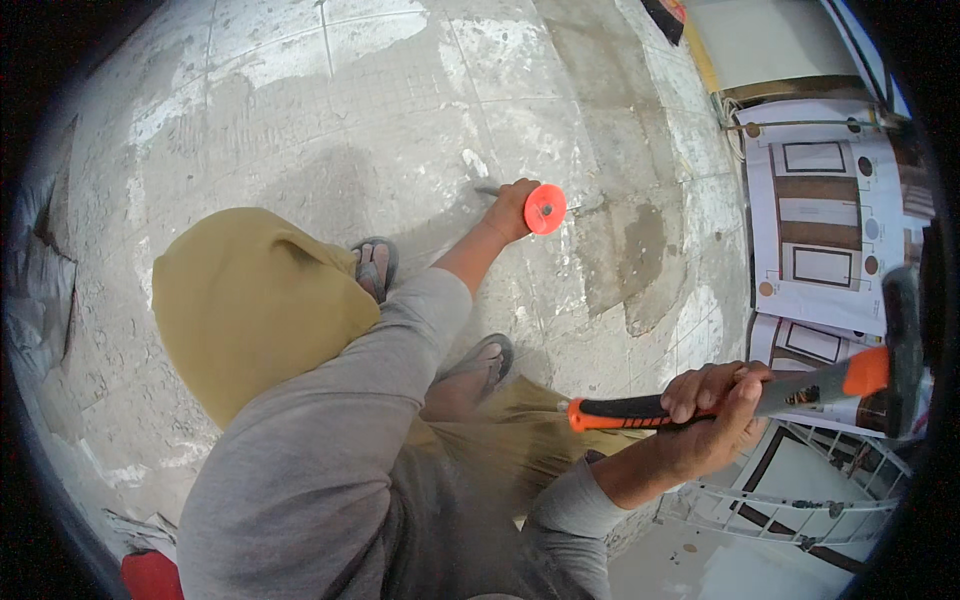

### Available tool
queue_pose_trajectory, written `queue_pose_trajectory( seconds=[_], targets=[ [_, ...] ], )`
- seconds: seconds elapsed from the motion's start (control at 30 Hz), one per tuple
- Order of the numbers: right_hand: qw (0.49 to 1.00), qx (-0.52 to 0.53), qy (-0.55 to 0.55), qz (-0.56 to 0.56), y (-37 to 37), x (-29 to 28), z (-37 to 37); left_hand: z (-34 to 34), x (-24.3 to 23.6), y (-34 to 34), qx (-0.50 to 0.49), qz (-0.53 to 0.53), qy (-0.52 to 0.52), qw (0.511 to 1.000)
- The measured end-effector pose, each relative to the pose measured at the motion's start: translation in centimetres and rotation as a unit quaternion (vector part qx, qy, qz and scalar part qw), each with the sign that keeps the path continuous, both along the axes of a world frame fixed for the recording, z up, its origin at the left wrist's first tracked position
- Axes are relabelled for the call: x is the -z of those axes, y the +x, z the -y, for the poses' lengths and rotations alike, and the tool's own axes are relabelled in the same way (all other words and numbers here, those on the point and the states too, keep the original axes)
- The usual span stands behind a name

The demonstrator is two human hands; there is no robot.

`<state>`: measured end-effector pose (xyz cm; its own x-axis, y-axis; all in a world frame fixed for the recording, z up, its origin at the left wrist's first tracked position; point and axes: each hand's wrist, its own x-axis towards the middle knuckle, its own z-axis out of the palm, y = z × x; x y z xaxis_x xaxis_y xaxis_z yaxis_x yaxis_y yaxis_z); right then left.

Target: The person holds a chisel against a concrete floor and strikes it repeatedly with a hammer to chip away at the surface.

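My left hand (513,207) is wrapped round a chisel (546,209) with a round red hand guard. Its grey tip shows beyond my fingers, close to the worn floor; whether it touches is unclear. Off to the right, my right hand (715,405) grips a hammer (815,388) by its black and orange handle. The dark hammer head is raised at the far right, well apart from the chisel. My feet, in dark flip-flops (497,352), are on the floor between my arms.
The tiled floor (380,150) has rough grey patches, white patches and a damp-looking brown strip. Printed sheets with panel pictures (815,210) are at the right. A metal ladder (800,515) lies lower right, grey plastic sheeting (40,270) at the left edge, a red object (150,575) lower left.
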<state>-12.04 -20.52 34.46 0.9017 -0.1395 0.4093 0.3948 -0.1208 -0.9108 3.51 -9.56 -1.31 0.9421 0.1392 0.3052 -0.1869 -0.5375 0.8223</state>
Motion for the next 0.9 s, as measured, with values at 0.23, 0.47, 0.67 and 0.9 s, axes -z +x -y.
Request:
queue_pose_trajectory(
  seconds=[0.23, 0.47, 0.67, 0.9],
  targets=[
    [0.947, 0.031, -0.173, -0.269, 0.2, 17.8, 2.0, -0.4, -1.6, 0.3, 0.001, -0.017, -0.151, 0.988],
    [0.876, -0.065, -0.084, -0.47, -1.0, 16.0, 1.0, -1.3, -1.1, -0.1, -0.01, 0.013, -0.138, 0.99],
    [0.958, 0.003, -0.021, -0.285, -0.6, 8.3, 0.1, -0.8, -1.8, -1.1, 0.029, 0.025, -0.114, 0.993],
    [0.989, -0.006, 0.008, -0.146, -0.5, 6.6, 0.4, -0.4, 0.4, 0.0, 0.046, 0.052, -0.061, 0.996]
  ],
)
